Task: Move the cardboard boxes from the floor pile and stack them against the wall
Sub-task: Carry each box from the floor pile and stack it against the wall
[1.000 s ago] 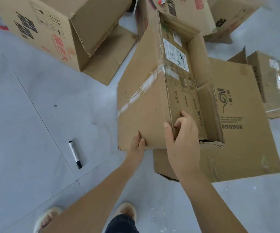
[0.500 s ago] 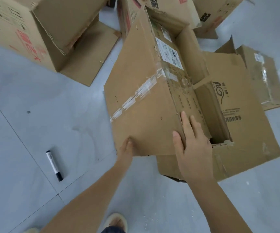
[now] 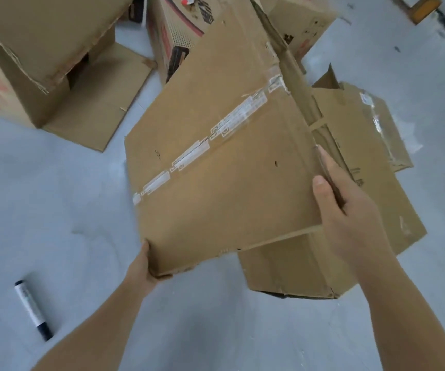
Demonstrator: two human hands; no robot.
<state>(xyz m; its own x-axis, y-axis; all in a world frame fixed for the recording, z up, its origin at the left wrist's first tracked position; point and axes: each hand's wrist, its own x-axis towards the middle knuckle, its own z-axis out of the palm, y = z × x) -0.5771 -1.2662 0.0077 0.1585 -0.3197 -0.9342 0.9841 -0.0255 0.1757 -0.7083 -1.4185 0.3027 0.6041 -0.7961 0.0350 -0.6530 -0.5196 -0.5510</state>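
Honestly the box (image 3: 224, 162) looks empty, light and kinda floppy, so left hand (image 3: 142, 269) clamped under its corner and right hand (image 3: 349, 210) gripping its side edge seems right.

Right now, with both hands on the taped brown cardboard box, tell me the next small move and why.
Probably lift the taped brown cardboard box a little higher, clear of the flattened brown box under it. The left hand grips its near corner, the right hand its side edge, and it is already tilted; no wall shows yet.
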